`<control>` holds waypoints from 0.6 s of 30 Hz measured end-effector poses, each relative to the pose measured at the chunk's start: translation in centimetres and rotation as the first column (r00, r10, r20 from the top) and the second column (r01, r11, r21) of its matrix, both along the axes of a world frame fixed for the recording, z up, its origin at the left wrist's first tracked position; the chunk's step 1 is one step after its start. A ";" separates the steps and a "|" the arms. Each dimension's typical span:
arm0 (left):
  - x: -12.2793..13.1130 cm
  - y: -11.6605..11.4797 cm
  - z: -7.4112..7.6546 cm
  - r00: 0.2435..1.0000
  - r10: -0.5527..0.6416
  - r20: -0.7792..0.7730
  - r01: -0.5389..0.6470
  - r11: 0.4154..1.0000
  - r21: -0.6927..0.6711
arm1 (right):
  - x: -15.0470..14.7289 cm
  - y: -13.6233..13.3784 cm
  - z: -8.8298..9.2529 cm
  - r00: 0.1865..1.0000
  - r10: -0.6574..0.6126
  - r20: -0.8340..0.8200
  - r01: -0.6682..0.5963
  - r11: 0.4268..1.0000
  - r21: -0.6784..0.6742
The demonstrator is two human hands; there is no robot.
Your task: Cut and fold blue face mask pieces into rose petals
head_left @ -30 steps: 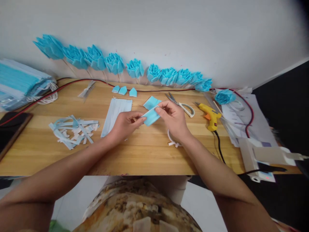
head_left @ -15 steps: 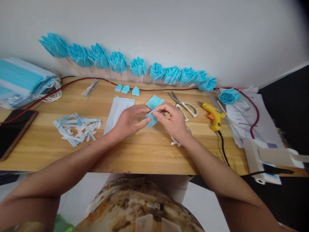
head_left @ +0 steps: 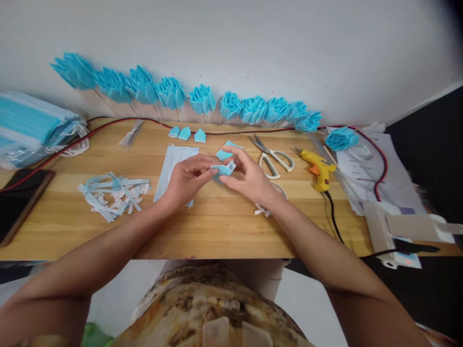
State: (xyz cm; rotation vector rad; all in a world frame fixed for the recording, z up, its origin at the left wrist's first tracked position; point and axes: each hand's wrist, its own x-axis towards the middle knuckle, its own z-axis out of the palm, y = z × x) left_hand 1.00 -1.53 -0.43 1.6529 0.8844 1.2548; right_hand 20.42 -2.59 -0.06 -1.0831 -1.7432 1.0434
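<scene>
Over the middle of the table I hold a small light-blue piece of mask fabric, its right end curled up to show a white inner face. My left hand pinches its left end between thumb and fingers. My right hand has its thumb against the piece's lower right, with the fingers arched behind it. Just beyond my hands lies another blue fabric piece, partly hidden by my right fingers. A flat pale-blue face mask lies partly under my left hand. Three folded blue petals rest farther back.
Scissors and a yellow glue gun lie to the right, near a power strip. Blue fabric flowers line the wall. Fabric scraps, a phone and stacked masks sit left. A red-black cable crosses behind.
The piece in my hands has gone from a flatter fold to a curled shape. My right fingers have lifted and spread apart, and my left hand has closed on the left end.
</scene>
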 end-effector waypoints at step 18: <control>0.1 0.2 0.0 0.982 0.026 0.188 0.041 0.939 -0.343 | 0.1 0.4 -0.4 0.996 -0.084 -0.002 0.084 0.996 0.040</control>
